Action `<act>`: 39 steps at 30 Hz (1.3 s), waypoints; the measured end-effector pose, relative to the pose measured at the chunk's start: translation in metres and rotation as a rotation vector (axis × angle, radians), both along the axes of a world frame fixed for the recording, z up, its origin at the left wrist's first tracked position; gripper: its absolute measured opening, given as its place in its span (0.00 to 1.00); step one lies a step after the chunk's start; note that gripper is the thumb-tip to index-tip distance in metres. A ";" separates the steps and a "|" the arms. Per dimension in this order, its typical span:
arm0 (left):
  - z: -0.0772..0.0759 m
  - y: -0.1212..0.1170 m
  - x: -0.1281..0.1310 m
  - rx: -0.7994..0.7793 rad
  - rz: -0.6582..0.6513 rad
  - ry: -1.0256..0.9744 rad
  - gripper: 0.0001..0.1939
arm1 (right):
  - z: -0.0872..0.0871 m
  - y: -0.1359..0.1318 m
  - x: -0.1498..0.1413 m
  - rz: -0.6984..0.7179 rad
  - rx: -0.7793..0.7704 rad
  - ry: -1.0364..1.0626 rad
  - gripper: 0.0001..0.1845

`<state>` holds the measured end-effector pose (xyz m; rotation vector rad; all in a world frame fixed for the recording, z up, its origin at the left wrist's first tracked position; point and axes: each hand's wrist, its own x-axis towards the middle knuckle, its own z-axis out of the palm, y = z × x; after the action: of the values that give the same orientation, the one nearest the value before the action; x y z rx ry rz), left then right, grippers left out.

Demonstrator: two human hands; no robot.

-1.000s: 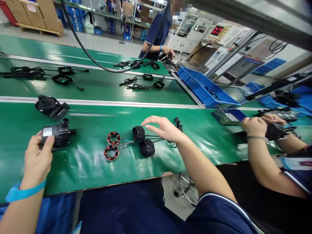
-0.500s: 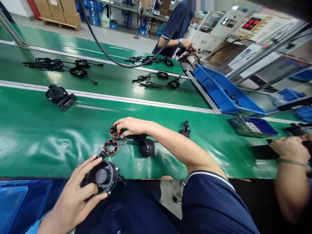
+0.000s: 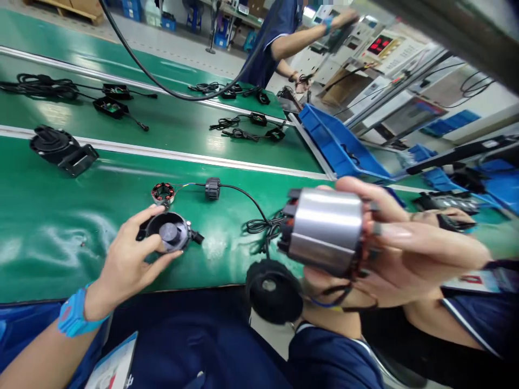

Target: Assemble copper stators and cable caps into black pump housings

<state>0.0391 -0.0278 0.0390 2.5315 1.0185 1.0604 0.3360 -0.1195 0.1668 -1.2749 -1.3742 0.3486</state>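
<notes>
My left hand (image 3: 130, 259) grips a round black pump housing (image 3: 169, 233) with its open end facing me, held just above the near edge of the green belt (image 3: 81, 216). My right hand (image 3: 377, 248) is raised close to the camera and holds a wound stator with a shiny metal outer ring (image 3: 324, 229). Its wires run down to a black round cap (image 3: 273, 289) hanging below my wrist. A second stator (image 3: 162, 193) with its black cap (image 3: 212, 188) and a coiled cable (image 3: 263, 224) lies on the belt beyond my left hand.
A black pump part (image 3: 60, 148) sits at the belt's far left. Cable sets and small black boxes (image 3: 109, 105) lie on the farther belt. Blue bins (image 3: 336, 143) stand at right. A person (image 3: 284, 43) works at the far end; another person's hands (image 3: 446, 216) are at my right.
My right hand picked one stator with its cap off the belt and raised it near the camera. My left hand moved the black housing up over the belt's edge.
</notes>
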 end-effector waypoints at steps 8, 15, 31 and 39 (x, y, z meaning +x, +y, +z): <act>-0.012 -0.020 0.013 -0.059 -0.028 -0.209 0.53 | -0.059 0.036 -0.044 0.445 0.058 -0.402 0.48; -0.019 -0.017 0.015 -0.066 -0.070 -0.234 0.56 | -0.080 0.051 -0.061 0.511 -0.060 -0.599 0.35; -0.020 -0.025 0.036 -0.216 0.084 -0.358 0.68 | -0.080 0.051 -0.060 0.492 -0.141 -0.564 0.34; -0.023 -0.019 0.036 -0.082 0.117 -0.195 0.71 | -0.099 0.054 -0.057 0.388 -0.072 -0.811 0.43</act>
<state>0.0750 -0.0470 0.0163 2.2766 1.1401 1.2420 0.2786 -0.0659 0.0677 -1.2534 -2.3296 0.1356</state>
